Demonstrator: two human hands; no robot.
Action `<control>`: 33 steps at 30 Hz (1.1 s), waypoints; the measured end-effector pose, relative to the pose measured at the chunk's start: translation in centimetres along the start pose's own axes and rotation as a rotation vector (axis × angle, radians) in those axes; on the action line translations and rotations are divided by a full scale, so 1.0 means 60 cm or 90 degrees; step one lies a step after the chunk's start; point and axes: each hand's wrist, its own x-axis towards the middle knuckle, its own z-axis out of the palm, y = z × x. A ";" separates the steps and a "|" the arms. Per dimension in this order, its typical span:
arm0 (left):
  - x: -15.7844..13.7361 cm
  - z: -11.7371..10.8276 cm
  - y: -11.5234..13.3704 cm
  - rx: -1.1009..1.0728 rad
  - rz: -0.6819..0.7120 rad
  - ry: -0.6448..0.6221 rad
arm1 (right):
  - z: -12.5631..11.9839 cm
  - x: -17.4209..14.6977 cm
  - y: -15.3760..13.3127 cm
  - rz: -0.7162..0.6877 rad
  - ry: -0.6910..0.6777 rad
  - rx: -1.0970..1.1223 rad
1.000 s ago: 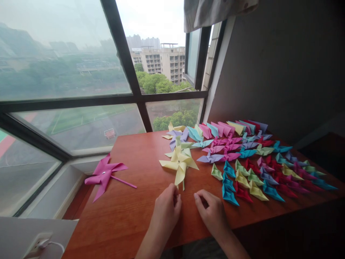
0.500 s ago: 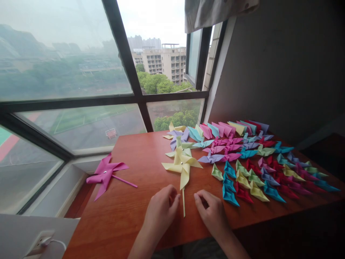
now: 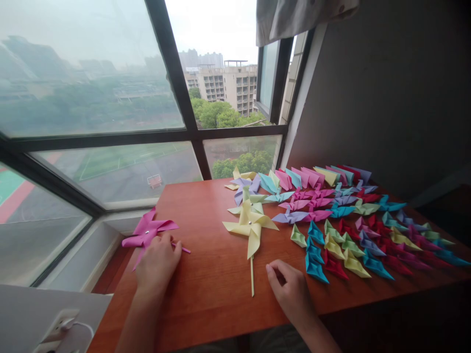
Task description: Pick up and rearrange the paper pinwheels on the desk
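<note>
A pink paper pinwheel [image 3: 150, 231] lies at the table's left edge. My left hand [image 3: 159, 260] reaches over its stick, thumb and fingers closed around it near the blades. Part of the stick shows beyond the thumb. My right hand [image 3: 289, 284] rests loosely curled near the front edge, fingertips together, with nothing visible in it. Between the hands lies a pale yellow pinwheel [image 3: 250, 223], its stick pointing towards me and touched by neither hand. Behind it, a pale green pinwheel [image 3: 253, 198], a lilac pinwheel [image 3: 247, 186] and another yellow pinwheel [image 3: 246, 175] overlap in a column.
Rows of paper boats [image 3: 353, 264], folded cranes [image 3: 318, 202] and upright folded papers [image 3: 311, 175] cover the right of the wooden table [image 3: 198, 274]. Windows [image 3: 110, 171] border the far and left sides. A wall socket [image 3: 61, 326] with a plugged-in cable sits at lower left.
My left hand has moved left from beside the yellow pinwheel's stick to the pink pinwheel and closed on its stick. My right hand has stayed put. The view has shifted slightly.
</note>
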 end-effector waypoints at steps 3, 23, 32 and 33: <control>-0.007 0.005 -0.001 0.023 0.034 0.013 | 0.000 0.000 0.001 0.002 -0.005 0.000; -0.002 0.009 -0.020 -0.092 0.076 -0.077 | 0.000 0.000 0.000 0.003 -0.006 -0.006; -0.014 0.025 -0.020 -0.259 0.081 -0.068 | 0.001 0.004 -0.001 -0.001 -0.005 -0.011; -0.016 0.026 -0.019 -0.273 0.094 -0.063 | 0.001 0.005 -0.001 -0.002 -0.005 -0.013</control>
